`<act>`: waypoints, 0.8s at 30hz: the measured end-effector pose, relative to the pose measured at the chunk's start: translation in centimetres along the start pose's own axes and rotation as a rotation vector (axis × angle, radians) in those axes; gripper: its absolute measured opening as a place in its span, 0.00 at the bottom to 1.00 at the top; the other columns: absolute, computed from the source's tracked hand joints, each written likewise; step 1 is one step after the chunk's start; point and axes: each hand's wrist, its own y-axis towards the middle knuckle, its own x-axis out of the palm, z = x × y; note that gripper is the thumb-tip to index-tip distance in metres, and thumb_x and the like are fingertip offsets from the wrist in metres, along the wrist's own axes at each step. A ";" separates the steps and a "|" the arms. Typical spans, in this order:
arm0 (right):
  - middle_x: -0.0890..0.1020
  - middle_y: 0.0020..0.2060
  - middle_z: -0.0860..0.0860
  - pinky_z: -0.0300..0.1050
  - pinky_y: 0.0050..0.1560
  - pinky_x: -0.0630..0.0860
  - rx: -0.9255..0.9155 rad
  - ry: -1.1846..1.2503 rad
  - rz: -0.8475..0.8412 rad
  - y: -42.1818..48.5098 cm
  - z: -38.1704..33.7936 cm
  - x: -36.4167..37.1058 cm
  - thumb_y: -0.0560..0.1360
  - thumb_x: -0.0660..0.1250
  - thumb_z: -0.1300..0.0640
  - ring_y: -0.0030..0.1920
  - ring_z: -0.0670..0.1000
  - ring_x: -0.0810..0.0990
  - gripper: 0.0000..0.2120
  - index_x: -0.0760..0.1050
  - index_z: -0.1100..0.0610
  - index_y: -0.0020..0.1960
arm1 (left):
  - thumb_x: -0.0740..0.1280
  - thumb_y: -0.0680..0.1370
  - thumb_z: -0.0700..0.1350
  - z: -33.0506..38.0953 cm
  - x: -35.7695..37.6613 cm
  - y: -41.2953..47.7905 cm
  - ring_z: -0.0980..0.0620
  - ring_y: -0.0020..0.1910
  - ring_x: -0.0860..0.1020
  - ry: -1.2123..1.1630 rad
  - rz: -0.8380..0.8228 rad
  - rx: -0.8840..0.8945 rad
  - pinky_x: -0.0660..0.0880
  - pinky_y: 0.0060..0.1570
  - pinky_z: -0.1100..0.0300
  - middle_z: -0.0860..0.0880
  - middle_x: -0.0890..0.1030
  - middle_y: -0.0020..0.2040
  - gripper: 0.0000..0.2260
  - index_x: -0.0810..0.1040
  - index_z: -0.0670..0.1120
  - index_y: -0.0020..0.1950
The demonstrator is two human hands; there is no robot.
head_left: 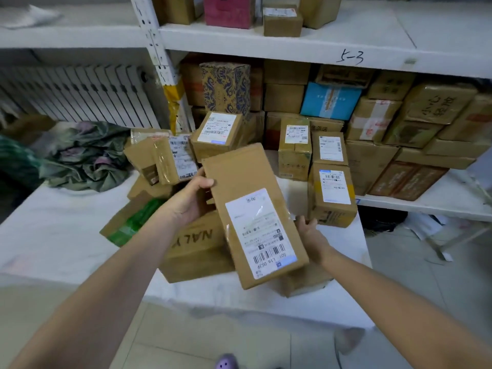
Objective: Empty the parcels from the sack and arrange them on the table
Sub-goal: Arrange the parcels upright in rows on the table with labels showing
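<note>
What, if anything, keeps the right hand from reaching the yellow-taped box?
Likely nothing, so yes: the right hand looks empty, just in front of the yellow-taped box, with no parcel between them. The left hand grips the long parcel.

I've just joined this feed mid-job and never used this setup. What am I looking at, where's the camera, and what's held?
No robot here: these are a person's two bare hands, seen from one camera worn on the head, looking forward and down. The left hand grips the upper left edge of a flat parcel, label up; the right hand is at its right edge, grip unclear. Below, more parcels lie piled on the white table, with the crumpled sack at its far left. Shelves of boxes stand behind.
</note>
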 end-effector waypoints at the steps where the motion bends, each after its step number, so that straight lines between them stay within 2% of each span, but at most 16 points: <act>1: 0.65 0.63 0.65 0.59 0.56 0.74 -0.025 -0.020 0.001 -0.2 -0.3 0.3 0.78 0.58 0.54 0.59 0.64 0.73 0.22 0.58 0.64 0.67 | 0.70 0.54 0.49 0.3 -0.5 -0.3 0.50 0.45 0.79 -0.018 0.012 0.019 0.75 0.46 0.53 0.49 0.81 0.46 0.32 0.73 0.52 0.59; 3: 0.64 0.64 0.64 0.59 0.58 0.72 -0.011 0.005 -0.047 -0.5 -1.1 0.2 0.76 0.56 0.50 0.63 0.64 0.70 0.26 0.58 0.65 0.68 | 0.69 0.54 0.49 0.3 -1.9 -0.9 0.50 0.45 0.79 -0.026 0.028 0.042 0.76 0.44 0.55 0.49 0.80 0.47 0.35 0.71 0.50 0.61; 5: 0.62 0.67 0.61 0.58 0.61 0.70 0.049 0.026 -0.085 -0.5 -2.9 -0.1 0.67 0.54 0.41 0.67 0.63 0.66 0.39 0.57 0.63 0.71 | 0.69 0.54 0.50 0.2 -3.8 -1.7 0.50 0.45 0.78 -0.025 0.032 0.044 0.77 0.42 0.57 0.49 0.80 0.48 0.38 0.69 0.49 0.66; 6: 0.61 0.68 0.61 0.56 0.62 0.70 0.094 0.035 -0.088 -0.4 -3.7 0.0 0.63 0.54 0.36 0.68 0.62 0.66 0.45 0.56 0.61 0.72 | 0.69 0.55 0.50 0.1 -4.8 -1.9 0.49 0.47 0.78 -0.033 0.031 0.040 0.76 0.44 0.56 0.48 0.79 0.50 0.41 0.68 0.48 0.69; 8: 0.58 0.69 0.60 0.54 0.62 0.69 0.195 0.076 -0.096 -0.5 -5.0 0.9 0.63 0.61 0.29 0.67 0.61 0.69 0.51 0.52 0.60 0.74 | 0.69 0.56 0.49 -0.3 -6.4 -1.9 0.47 0.50 0.77 -0.048 0.014 0.025 0.73 0.51 0.52 0.46 0.78 0.53 0.44 0.65 0.46 0.73; 9: 0.57 0.69 0.61 0.53 0.62 0.69 0.242 0.112 -0.093 -0.8 -5.2 1.4 0.65 0.65 0.30 0.67 0.61 0.70 0.51 0.51 0.59 0.75 | 0.69 0.56 0.48 -0.5 -6.7 -1.9 0.46 0.52 0.76 -0.048 -0.003 0.020 0.72 0.54 0.51 0.45 0.78 0.55 0.45 0.64 0.45 0.74; 11: 0.59 0.68 0.60 0.54 0.60 0.71 0.326 0.192 -0.029 -1.8 -5.4 2.6 0.67 0.69 0.34 0.64 0.63 0.72 0.47 0.53 0.58 0.73 | 0.70 0.56 0.48 -0.7 -6.8 -1.9 0.45 0.54 0.76 -0.043 -0.040 -0.004 0.71 0.56 0.49 0.45 0.78 0.56 0.46 0.64 0.45 0.75; 13: 0.61 0.65 0.60 0.56 0.59 0.72 0.351 0.269 0.112 -2.4 -5.0 3.0 0.67 0.71 0.37 0.61 0.65 0.73 0.44 0.56 0.58 0.71 | 0.70 0.56 0.48 -0.3 -6.7 -2.1 0.46 0.55 0.76 -0.048 -0.048 -0.017 0.72 0.56 0.50 0.45 0.78 0.56 0.46 0.65 0.45 0.74; 16: 0.62 0.65 0.63 0.53 0.61 0.69 0.231 0.415 0.274 -2.9 -6.7 4.1 0.71 0.73 0.50 0.63 0.66 0.70 0.37 0.58 0.63 0.70 | 0.70 0.56 0.50 1.0 -9.3 -3.2 0.46 0.54 0.76 -0.077 -0.041 -0.021 0.72 0.53 0.50 0.45 0.77 0.57 0.44 0.67 0.45 0.73; 18: 0.63 0.65 0.65 0.49 0.62 0.66 0.148 0.398 0.269 -3.4 -8.1 5.3 0.72 0.72 0.59 0.65 0.63 0.67 0.34 0.60 0.67 0.70 | 0.70 0.57 0.51 1.3 -11.6 -3.9 0.47 0.52 0.76 -0.086 -0.032 -0.024 0.71 0.50 0.51 0.45 0.78 0.55 0.41 0.68 0.47 0.71; 20: 0.65 0.64 0.66 0.47 0.60 0.67 0.148 0.302 0.198 -3.7 -8.7 6.0 0.73 0.70 0.56 0.62 0.63 0.69 0.29 0.64 0.68 0.67 | 0.69 0.56 0.52 1.4 -12.6 -4.3 0.49 0.46 0.77 -0.075 -0.031 -0.037 0.70 0.46 0.54 0.47 0.78 0.50 0.39 0.69 0.49 0.68; 22: 0.70 0.61 0.65 0.47 0.57 0.69 0.184 0.209 0.131 -4.1 -9.4 6.1 0.73 0.63 0.51 0.60 0.63 0.71 0.24 0.68 0.67 0.62 | 0.69 0.53 0.52 1.6 -12.8 -4.8 0.53 0.36 0.78 -0.065 -0.042 -0.042 0.70 0.39 0.58 0.49 0.78 0.44 0.38 0.70 0.49 0.64; 24: 0.75 0.59 0.63 0.45 0.57 0.69 0.185 0.192 0.112 -4.5 -10.1 5.5 0.76 0.61 0.55 0.59 0.59 0.72 0.17 0.72 0.65 0.60 | 0.69 0.52 0.52 1.5 -12.5 -5.0 0.56 0.30 0.78 -0.064 -0.039 -0.051 0.74 0.30 0.63 0.50 0.78 0.40 0.38 0.70 0.48 0.62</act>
